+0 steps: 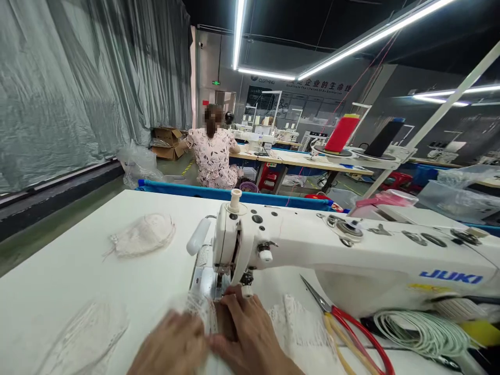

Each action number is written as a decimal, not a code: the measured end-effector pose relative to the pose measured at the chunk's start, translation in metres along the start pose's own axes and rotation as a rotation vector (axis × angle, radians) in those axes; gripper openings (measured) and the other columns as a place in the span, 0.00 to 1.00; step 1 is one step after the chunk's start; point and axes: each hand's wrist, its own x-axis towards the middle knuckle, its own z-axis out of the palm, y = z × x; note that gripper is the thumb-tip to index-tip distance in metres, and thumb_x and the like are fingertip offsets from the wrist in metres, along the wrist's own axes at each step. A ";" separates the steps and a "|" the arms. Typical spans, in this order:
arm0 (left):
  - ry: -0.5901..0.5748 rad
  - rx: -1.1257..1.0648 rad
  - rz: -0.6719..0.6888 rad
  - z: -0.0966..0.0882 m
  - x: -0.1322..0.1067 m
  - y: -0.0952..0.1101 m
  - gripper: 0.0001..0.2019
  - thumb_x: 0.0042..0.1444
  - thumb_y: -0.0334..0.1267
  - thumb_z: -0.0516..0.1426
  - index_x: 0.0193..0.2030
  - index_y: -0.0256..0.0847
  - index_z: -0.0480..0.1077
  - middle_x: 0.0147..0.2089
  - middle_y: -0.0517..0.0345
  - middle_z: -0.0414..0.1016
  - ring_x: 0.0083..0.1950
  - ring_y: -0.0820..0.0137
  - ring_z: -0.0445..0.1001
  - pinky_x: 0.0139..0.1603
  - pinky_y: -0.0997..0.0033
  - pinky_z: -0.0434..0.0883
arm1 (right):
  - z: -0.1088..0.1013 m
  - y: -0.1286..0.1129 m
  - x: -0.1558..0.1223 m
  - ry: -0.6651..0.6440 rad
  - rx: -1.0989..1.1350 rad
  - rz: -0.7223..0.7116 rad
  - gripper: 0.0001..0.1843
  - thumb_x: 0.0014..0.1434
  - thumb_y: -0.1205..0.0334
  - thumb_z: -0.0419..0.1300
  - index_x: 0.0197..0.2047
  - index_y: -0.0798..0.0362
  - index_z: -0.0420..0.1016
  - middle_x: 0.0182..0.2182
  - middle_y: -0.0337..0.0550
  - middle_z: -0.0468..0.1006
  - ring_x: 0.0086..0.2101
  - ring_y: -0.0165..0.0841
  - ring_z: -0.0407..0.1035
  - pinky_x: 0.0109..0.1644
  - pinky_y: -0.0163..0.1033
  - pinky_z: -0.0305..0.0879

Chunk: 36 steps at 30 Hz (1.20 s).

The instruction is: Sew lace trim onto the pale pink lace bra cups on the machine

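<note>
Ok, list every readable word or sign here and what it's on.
"JUKI": in blue on the sewing machine arm.
"CLOTHING": on the back wall.
"企业的生命": large characters on that wall, ends hidden.
Too blurred: the small line beneath, the green sign over the door, the yellow label under JUKI.
</note>
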 end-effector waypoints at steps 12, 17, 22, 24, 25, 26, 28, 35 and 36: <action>-0.519 -0.412 -0.407 -0.059 0.048 -0.010 0.04 0.52 0.37 0.54 0.28 0.41 0.65 0.42 0.57 0.68 0.47 0.60 0.63 0.49 0.61 0.60 | -0.030 -0.039 0.008 -0.239 0.476 0.149 0.05 0.55 0.67 0.58 0.37 0.53 0.69 0.35 0.39 0.73 0.36 0.31 0.67 0.41 0.36 0.61; -0.629 -0.721 -0.569 -0.110 0.024 0.017 0.17 0.56 0.52 0.52 0.28 0.40 0.62 0.27 0.63 0.60 0.32 0.69 0.58 0.31 0.72 0.55 | -0.062 -0.074 -0.026 -0.338 0.715 0.320 0.08 0.49 0.62 0.63 0.33 0.55 0.72 0.32 0.38 0.71 0.36 0.31 0.64 0.42 0.35 0.60; -0.672 -1.201 -0.677 -0.107 -0.021 0.047 0.24 0.48 0.58 0.60 0.25 0.41 0.57 0.21 0.69 0.51 0.24 0.75 0.47 0.23 0.72 0.43 | -0.091 -0.092 -0.063 -0.508 0.839 0.221 0.10 0.52 0.71 0.54 0.36 0.55 0.75 0.30 0.38 0.72 0.34 0.29 0.63 0.40 0.32 0.59; -0.665 -1.308 -0.708 -0.099 -0.040 0.058 0.25 0.47 0.60 0.62 0.27 0.41 0.58 0.18 0.70 0.54 0.21 0.76 0.47 0.21 0.73 0.43 | -0.091 -0.097 -0.079 -0.533 0.903 0.170 0.10 0.54 0.67 0.56 0.40 0.55 0.74 0.34 0.39 0.73 0.36 0.30 0.65 0.42 0.33 0.60; -0.655 -1.328 -0.723 -0.096 -0.047 0.064 0.25 0.46 0.60 0.62 0.28 0.41 0.59 0.17 0.71 0.54 0.20 0.77 0.46 0.21 0.74 0.43 | -0.088 -0.101 -0.088 -0.538 0.924 0.157 0.11 0.55 0.63 0.58 0.42 0.54 0.73 0.36 0.40 0.74 0.37 0.30 0.65 0.42 0.33 0.61; -0.647 -1.323 -0.738 -0.094 -0.053 0.069 0.25 0.46 0.61 0.62 0.30 0.40 0.61 0.16 0.72 0.53 0.19 0.77 0.45 0.20 0.74 0.43 | -0.083 -0.105 -0.096 -0.528 0.919 0.158 0.14 0.53 0.59 0.62 0.44 0.53 0.72 0.38 0.40 0.74 0.38 0.31 0.66 0.43 0.33 0.60; -0.654 -1.242 -0.754 -0.095 -0.060 0.076 0.25 0.47 0.61 0.60 0.33 0.38 0.65 0.16 0.71 0.53 0.20 0.77 0.45 0.22 0.73 0.43 | -0.072 -0.113 -0.111 -0.429 0.782 0.187 0.20 0.49 0.56 0.67 0.43 0.53 0.70 0.39 0.40 0.73 0.39 0.31 0.65 0.43 0.33 0.59; -0.740 -1.199 -0.811 -0.109 -0.070 0.080 0.25 0.48 0.60 0.60 0.30 0.35 0.69 0.23 0.63 0.60 0.25 0.74 0.51 0.26 0.73 0.45 | -0.060 -0.123 -0.132 -0.345 0.606 0.136 0.10 0.58 0.73 0.51 0.38 0.53 0.71 0.32 0.37 0.73 0.33 0.27 0.64 0.39 0.31 0.58; -0.750 -1.240 -0.843 -0.108 -0.072 0.080 0.25 0.47 0.60 0.61 0.30 0.35 0.68 0.24 0.62 0.62 0.26 0.73 0.53 0.26 0.74 0.47 | -0.061 -0.123 -0.133 -0.373 0.658 0.143 0.09 0.59 0.71 0.51 0.40 0.53 0.70 0.34 0.38 0.73 0.34 0.27 0.64 0.39 0.31 0.58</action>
